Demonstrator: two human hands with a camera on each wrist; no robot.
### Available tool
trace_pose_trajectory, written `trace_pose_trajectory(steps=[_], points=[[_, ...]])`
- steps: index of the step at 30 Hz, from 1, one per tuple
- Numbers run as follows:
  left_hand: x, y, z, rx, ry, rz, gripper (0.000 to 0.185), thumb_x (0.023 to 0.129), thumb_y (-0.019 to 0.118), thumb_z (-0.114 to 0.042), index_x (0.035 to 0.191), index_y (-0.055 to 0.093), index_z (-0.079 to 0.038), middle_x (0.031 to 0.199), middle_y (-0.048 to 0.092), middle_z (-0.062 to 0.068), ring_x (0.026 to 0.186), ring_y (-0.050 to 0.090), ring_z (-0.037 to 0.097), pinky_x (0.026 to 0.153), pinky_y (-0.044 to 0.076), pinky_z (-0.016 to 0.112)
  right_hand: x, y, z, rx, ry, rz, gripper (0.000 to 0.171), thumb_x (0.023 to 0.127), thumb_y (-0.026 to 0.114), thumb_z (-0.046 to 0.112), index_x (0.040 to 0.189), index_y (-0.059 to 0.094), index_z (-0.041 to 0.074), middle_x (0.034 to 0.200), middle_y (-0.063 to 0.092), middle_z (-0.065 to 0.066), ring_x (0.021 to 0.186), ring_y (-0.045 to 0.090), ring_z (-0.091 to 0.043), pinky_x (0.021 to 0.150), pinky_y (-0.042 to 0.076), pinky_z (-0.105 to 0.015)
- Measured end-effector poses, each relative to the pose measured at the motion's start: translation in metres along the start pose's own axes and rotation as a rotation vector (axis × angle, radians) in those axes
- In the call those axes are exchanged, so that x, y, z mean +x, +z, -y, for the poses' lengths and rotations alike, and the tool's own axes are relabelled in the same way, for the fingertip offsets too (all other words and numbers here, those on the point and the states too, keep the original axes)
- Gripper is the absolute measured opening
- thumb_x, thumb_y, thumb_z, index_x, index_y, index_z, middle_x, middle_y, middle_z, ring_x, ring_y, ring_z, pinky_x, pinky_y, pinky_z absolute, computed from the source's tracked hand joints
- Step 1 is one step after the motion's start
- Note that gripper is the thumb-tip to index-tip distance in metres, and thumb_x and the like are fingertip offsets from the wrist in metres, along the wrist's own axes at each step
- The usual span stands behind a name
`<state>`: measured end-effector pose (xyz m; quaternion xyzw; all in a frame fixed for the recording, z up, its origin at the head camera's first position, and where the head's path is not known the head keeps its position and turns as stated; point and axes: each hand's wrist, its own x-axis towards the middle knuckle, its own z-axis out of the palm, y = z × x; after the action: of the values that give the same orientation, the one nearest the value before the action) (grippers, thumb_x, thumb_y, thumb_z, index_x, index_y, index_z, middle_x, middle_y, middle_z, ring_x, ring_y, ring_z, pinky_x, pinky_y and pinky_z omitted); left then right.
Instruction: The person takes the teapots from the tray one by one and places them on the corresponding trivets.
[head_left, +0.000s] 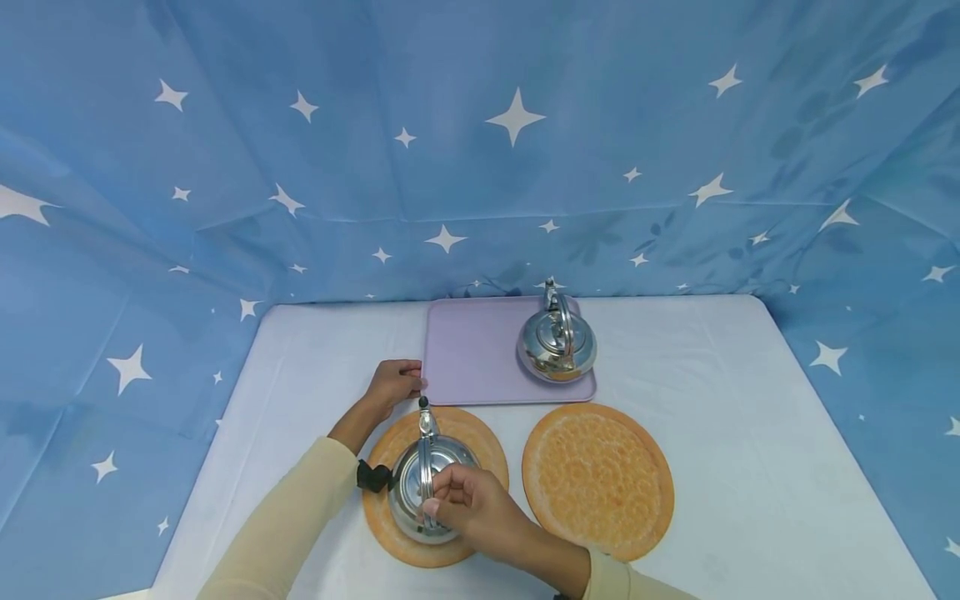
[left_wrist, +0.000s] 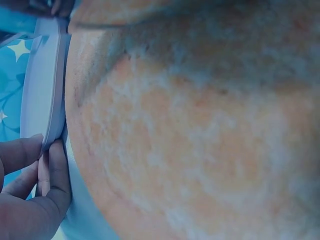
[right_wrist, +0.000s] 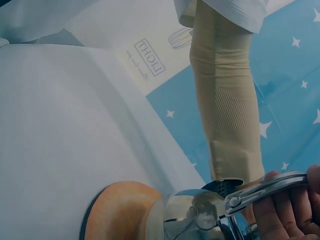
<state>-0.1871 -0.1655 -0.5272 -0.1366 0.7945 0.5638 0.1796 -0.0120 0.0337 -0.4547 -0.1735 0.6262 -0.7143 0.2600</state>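
A shiny steel kettle (head_left: pixel 423 483) stands on the left orange round mat (head_left: pixel 480 437). My right hand (head_left: pixel 461 500) grips its arched handle from above; the right wrist view shows my fingers (right_wrist: pixel 287 210) curled round that metal handle (right_wrist: pixel 260 190). My left hand (head_left: pixel 393 385) pinches the near left corner of the lilac tray (head_left: pixel 468 354); the left wrist view shows my fingertips (left_wrist: pixel 37 165) on the tray's edge (left_wrist: pixel 42 95). A second steel kettle (head_left: pixel 557 342) sits on the tray's right part.
A second orange round mat (head_left: pixel 597 479) lies bare to the right of the first. All rest on a white tablecloth (head_left: pixel 750 433). Blue star-patterned cloth (head_left: pixel 480 142) walls the back and both sides.
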Motion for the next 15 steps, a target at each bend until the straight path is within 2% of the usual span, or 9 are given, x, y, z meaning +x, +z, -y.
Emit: trace_pose_trajectory(steps=[5,9,12,15], points=[[0.0,-0.001,0.001,0.004,0.005,-0.007,0.042,0.088,0.064,0.005,0.129,0.057,0.006,0.106,0.061,0.016,0.086,0.063,0.019,0.074,0.058,0.028,-0.001,-0.004,0.001,0.02,0.049,-0.02,0.021,0.097,0.059,0.013,0.105,0.06,-0.006,0.094,0.065,-0.005,0.085,0.065,-0.014,0.075,0.056,-0.024],[0.0,-0.001,0.001,-0.005,0.013,-0.001,0.042,0.088,0.064,0.005,0.129,0.057,0.007,0.106,0.061,0.017,0.087,0.063,0.019,0.075,0.058,0.028,0.0,-0.013,0.0,0.074,0.047,-0.052,0.028,0.101,0.052,0.015,0.111,0.057,-0.011,0.099,0.064,-0.011,0.094,0.066,-0.02,0.087,0.055,-0.035],[0.0,-0.001,0.0,-0.007,0.011,0.006,0.042,0.088,0.064,0.005,0.13,0.056,0.007,0.107,0.061,0.017,0.088,0.063,0.02,0.076,0.058,0.028,0.001,-0.025,0.0,0.086,0.036,-0.102,0.033,0.102,0.051,0.018,0.116,0.053,-0.012,0.099,0.065,-0.016,0.097,0.067,-0.026,0.089,0.054,-0.038],[-0.001,-0.002,-0.001,-0.007,0.006,0.009,0.043,0.088,0.064,0.005,0.13,0.056,0.007,0.108,0.061,0.017,0.088,0.063,0.02,0.076,0.058,0.028,0.002,-0.041,0.001,0.082,0.046,-0.214,0.035,0.101,0.054,0.021,0.118,0.054,-0.009,0.098,0.066,-0.018,0.096,0.067,-0.028,0.091,0.053,-0.039]])
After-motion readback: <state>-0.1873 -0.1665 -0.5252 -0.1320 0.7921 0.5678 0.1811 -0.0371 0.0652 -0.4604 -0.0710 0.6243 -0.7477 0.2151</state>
